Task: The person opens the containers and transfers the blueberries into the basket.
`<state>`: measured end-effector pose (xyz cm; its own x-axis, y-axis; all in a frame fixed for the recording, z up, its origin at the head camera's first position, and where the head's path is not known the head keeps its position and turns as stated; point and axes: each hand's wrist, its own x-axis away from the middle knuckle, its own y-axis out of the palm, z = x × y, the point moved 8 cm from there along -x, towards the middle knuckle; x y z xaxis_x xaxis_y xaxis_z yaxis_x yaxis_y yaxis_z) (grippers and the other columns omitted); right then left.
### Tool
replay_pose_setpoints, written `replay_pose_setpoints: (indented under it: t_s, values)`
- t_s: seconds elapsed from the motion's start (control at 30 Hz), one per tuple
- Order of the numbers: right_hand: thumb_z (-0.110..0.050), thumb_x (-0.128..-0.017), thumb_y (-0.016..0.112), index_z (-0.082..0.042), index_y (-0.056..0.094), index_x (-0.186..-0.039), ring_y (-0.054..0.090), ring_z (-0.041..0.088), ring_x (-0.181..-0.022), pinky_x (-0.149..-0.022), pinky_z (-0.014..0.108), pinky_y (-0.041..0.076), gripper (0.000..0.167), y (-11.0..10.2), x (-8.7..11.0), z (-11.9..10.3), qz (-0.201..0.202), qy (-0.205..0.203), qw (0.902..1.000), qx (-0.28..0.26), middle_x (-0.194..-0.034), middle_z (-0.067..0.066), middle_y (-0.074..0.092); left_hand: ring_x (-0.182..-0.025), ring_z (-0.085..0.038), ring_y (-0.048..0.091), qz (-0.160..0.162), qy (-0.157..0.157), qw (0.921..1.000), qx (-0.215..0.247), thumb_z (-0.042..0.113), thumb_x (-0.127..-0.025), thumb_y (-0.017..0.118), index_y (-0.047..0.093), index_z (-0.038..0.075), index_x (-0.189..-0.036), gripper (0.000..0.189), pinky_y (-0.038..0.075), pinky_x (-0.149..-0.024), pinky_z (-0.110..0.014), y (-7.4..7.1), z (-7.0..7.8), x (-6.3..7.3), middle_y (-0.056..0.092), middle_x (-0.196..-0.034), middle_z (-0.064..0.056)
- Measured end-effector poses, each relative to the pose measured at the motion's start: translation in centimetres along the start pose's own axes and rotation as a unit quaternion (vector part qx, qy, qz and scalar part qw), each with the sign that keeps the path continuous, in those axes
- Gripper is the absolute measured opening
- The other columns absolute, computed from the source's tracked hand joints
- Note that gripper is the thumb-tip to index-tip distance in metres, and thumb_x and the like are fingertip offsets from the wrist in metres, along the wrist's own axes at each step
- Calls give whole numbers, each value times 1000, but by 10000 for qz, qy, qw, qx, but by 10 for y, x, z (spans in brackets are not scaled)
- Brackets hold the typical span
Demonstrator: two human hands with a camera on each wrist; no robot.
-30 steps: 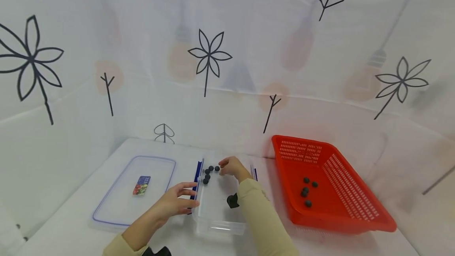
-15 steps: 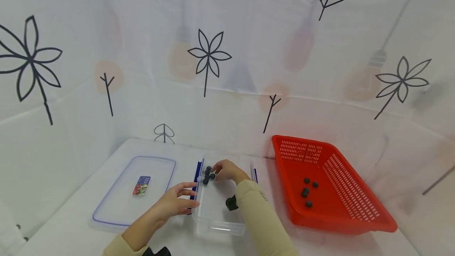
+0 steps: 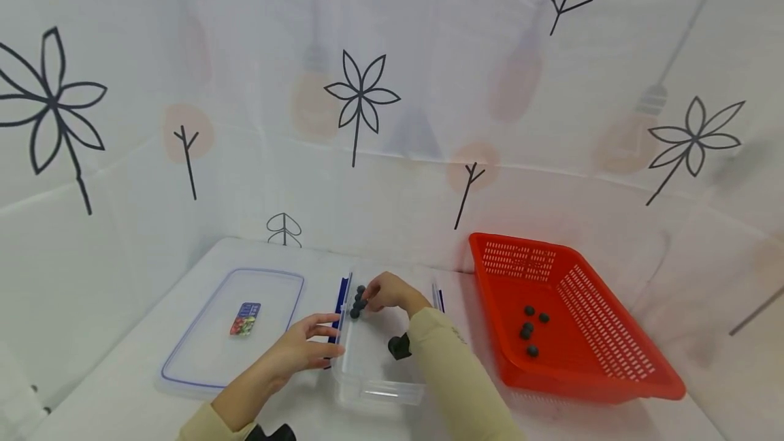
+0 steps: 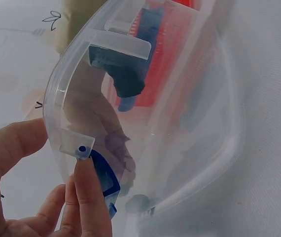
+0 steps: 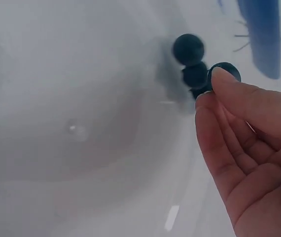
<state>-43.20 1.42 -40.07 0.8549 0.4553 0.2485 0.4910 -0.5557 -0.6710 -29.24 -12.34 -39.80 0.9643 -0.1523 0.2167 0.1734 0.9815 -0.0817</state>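
A clear plastic box point(image 3: 380, 393) with blue side clasps point(image 4: 103, 173) stands lidless in the middle of the table. Along its far left inner side sit several small dark balls point(image 5: 189, 49) in a short row. My right hand point(image 3: 392, 293) reaches into the box, and in the right wrist view its thumb and forefinger pinch one dark ball point(image 5: 228, 70) beside that row. At the box's left side, my left hand point(image 3: 303, 346) rests with fairly straight, spread fingers against the rim and clasp. Its fingertips point(image 4: 85, 170) touch the clasp's hinge in the left wrist view.
A red perforated basket point(image 3: 588, 346) stands to the right with several dark balls point(image 3: 529, 310) on its floor. Flat on the table at left lies a clear lid point(image 3: 205, 352) with a blue edge and a coloured label point(image 3: 245, 318). A patterned cloth point(image 3: 245, 87) hangs behind.
My right hand has shifted left and slightly nearer with a dark ball, toward the row at the box's left side. The left hand stays put.
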Motion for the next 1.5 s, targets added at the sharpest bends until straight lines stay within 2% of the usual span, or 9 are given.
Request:
replay_pose_setpoints:
  t_s: [0.23, 0.43, 0.83, 1.1, 1.37, 1.5]
  values:
    - [-1, -80, 70, 3, 67, -97, 63, 16, -73, -76, 33, 54, 17, -23, 13, -22, 247, -348, 9976, -545, -82, 5, 66, -86, -22, 60, 89, -72, 9999, -113, 6, -78, 74, 45, 2, -133, 62, 55, -77, -40, 1, 0, -1, 54, -116, -16]
    - [-3, -81, 70, 2, 67, -100, 64, 21, -79, -78, 33, 54, 19, -45, 31, -36, 503, -411, 9935, -930, -86, 6, 67, -87, -22, 59, 160, -140, 9996, -198, 7, -78, 75, 45, 3, -133, 63, 55, -76, -39, -1, -2, -3, 54, -116, -16]
    - [-10, -85, 67, -3, 67, -104, 64, 18, -80, -84, 34, 52, 20, -72, 81, -36, 1254, -710, 9835, -1092, -86, 5, 65, -89, -22, 59, 243, -145, 9993, -252, 7, -77, 75, 46, 3, -133, 64, 55, -76, -38, 0, -2, -1, 54, -116, -15]
    - [-11, -88, 65, -4, 66, -107, 62, 27, -89, -90, 41, 49, 21, -99, 110, -14, 1703, -681, 9739, -1339, -93, 8, 66, -89, -22, 58, 240, -127, 9994, -213, 4, -78, 74, 45, 3, -134, 63, 55, -76, -39, -1, -1, 0, 54, -116, -15]
    - [-12, -88, 65, 0, 63, -111, 62, 24, -90, -92, 42, 47, 26, -140, 135, 24, 2254, -335, 9641, -1365, -103, 16, 65, -89, -22, 59, 272, -149, 9993, -229, 5, -77, 74, 45, 3, -134, 64, 55, -75, -39, -1, -2, -1, 54, -115, -15]
    - [-17, -87, 66, -1, 61, -116, 58, 27, -98, -96, 49, 42, 34, -156, 149, 41, 2381, -168, 9635, -1211, -107, 14, 64, -89, -21, 59, 223, -148, 9994, -219, 5, -77, 74, 45, 3, -134, 64, 55, -76, -38, 0, -2, 0, 54, -116, -15]
